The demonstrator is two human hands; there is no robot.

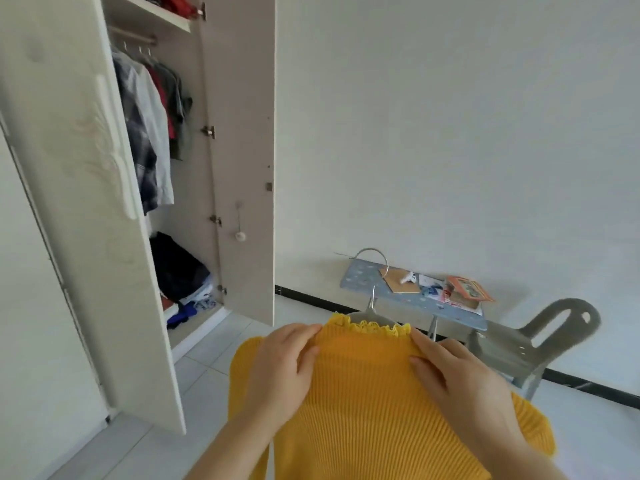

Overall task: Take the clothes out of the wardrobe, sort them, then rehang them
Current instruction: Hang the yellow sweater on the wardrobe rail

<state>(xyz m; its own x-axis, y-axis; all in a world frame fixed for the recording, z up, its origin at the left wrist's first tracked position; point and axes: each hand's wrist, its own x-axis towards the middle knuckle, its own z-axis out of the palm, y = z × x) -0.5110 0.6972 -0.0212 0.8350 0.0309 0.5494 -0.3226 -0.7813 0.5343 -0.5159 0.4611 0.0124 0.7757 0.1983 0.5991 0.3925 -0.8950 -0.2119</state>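
Pinching the yellow ribbed sweater [363,393] at each shoulder, your left hand [280,368] and right hand [457,375] hold it on its wire hanger [370,312], right of the open wardrobe [239,133]. Seat both shoulders evenly on the hanger arms; keep the hook [373,295] clear for the rail [133,37].

Left hand [282,367] and right hand [457,372] pinch a yellow sweater [363,403] on a hanger [372,308].

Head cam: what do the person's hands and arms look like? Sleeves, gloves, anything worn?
Left hand and right hand: bare, no gloves. Left forearm and right forearm uncovered to the frame edge, no sleeves in view. No ring, watch or bracelet visible.
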